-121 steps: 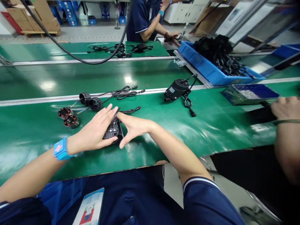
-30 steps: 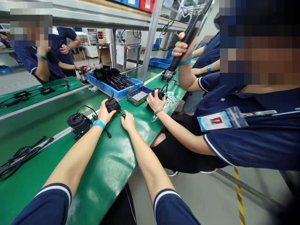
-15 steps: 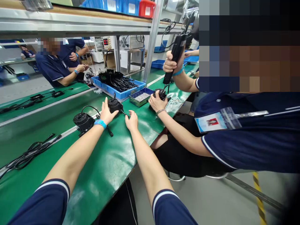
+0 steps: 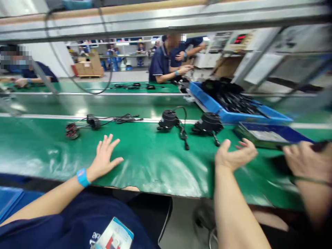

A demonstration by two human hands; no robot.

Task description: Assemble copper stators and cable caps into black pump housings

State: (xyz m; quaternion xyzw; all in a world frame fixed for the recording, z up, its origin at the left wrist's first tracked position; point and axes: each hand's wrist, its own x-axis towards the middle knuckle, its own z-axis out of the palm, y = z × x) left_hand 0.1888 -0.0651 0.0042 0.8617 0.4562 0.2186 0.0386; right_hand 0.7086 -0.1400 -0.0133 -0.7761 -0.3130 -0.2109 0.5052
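Your left hand (image 4: 105, 157) lies spread, empty, on the green mat (image 4: 155, 162). Your right hand (image 4: 233, 155) hovers open, empty; black fan unit (image 4: 209, 123) at its 11 o'clock.

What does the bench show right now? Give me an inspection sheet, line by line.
Surface: green bench top, glossy, with a metal rail along its far edge.
Job's things: two round black units, one at centre, one to its right, both standing apart from the hands.
Clutter: wired coil parts at left; blue bin of black parts; shallow blue tray.
Hands: left hand open, fingers spread, over the bench; right hand open, palm up, holding nothing.
Cables: black cords lie along the rail.
Surroundings: a co-worker's hand at right; other people at the far line.
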